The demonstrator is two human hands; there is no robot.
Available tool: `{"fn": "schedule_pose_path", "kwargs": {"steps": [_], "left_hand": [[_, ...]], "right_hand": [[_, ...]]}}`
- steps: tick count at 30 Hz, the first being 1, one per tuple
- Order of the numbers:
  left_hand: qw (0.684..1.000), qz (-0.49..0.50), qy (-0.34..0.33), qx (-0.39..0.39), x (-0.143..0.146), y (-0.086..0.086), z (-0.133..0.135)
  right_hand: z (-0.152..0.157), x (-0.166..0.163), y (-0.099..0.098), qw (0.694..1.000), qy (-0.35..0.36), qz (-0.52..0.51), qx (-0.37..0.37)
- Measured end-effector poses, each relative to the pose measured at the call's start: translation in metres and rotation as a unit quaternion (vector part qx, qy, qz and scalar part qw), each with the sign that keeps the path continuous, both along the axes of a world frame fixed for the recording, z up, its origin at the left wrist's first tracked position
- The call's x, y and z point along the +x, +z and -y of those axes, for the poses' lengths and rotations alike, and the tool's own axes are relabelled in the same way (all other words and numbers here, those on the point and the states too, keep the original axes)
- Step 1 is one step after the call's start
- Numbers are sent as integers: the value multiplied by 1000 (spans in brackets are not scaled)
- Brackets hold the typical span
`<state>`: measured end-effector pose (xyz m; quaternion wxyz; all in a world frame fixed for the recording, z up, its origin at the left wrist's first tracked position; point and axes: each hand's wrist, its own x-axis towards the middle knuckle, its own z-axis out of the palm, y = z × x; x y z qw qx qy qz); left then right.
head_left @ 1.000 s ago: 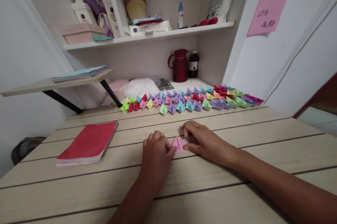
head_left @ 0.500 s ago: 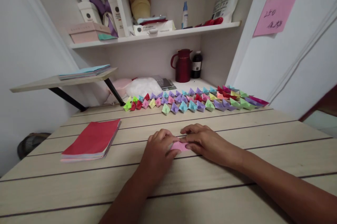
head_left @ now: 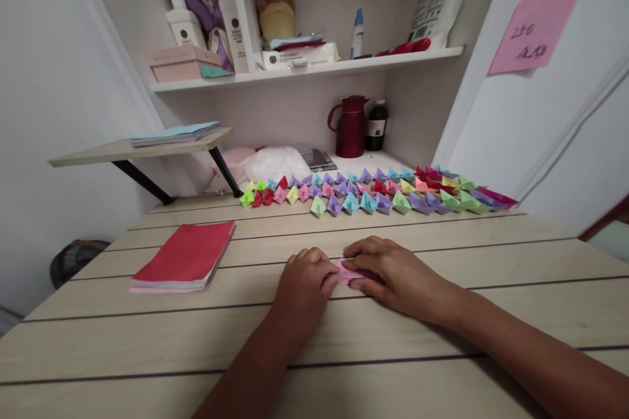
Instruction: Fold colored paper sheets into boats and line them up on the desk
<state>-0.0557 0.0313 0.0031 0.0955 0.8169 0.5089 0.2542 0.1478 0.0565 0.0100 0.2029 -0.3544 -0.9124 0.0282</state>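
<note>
- Small white alcove with a wall shelf (head_left: 344, 65) up top, and a slatted wooden tabletop (head_left: 442, 340) taking up most of the view.
- Along the tabletop's far edge there's a long double row of colourful folded paper boats (head_left: 373, 191), running left to right.
- Toward the left edge sits a stack of paper sheets (head_left: 184, 264), red one on top, well apart from the hands.
- Left hand (head_left: 305, 288) and right hand (head_left: 393, 273) meet near the tabletop's middle, fingertips pressed down on the same spot.
- Between them is a small pink paper piece (head_left: 346, 271), lying flat, mostly covered. Both hands touch it, right hand covers more, left thumb nips its left end. Long axis looks left-right, though honestly it's hard to tell.
</note>
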Motion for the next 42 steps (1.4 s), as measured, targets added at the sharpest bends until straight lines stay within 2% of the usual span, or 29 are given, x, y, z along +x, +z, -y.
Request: {"fn": "schedule_pose_path", "kwargs": {"steps": [7, 13, 16, 19, 23, 27, 32, 35, 39, 42], "left_hand": [[999, 23, 9, -22, 1, -1, -2], [997, 56, 20, -40, 4, -3, -4], [992, 114, 27, -47, 4, -4, -6], [969, 235, 68, -42, 3, -6, -7], [937, 323, 130, -42, 8, -9, -4], [942, 312, 117, -43, 23, -3, 10], [931, 325, 157, 56, 36, 10, 26], [931, 316, 154, 96, 35, 12, 28], [956, 250, 146, 55, 33, 7, 26], [956, 252, 149, 20, 33, 4, 23]], "right_hand": [[1, -9, -3, 999, -11, 1, 38], [5, -26, -2, 991, -33, 45, 118], [4, -27, -5, 991, -80, 40, 100], [-3, -24, -10, 987, -142, -75, 12], [-14, -20, -12, 954, -167, -247, -43], [-16, -19, -10, 928, -167, -326, -68], [-12, -18, -8, 932, -168, -322, -13], [-12, -18, -6, 938, -169, -302, 12], [-9, -20, -6, 945, -174, -273, 35], [-5, -21, -5, 950, -152, -269, 40]]}}
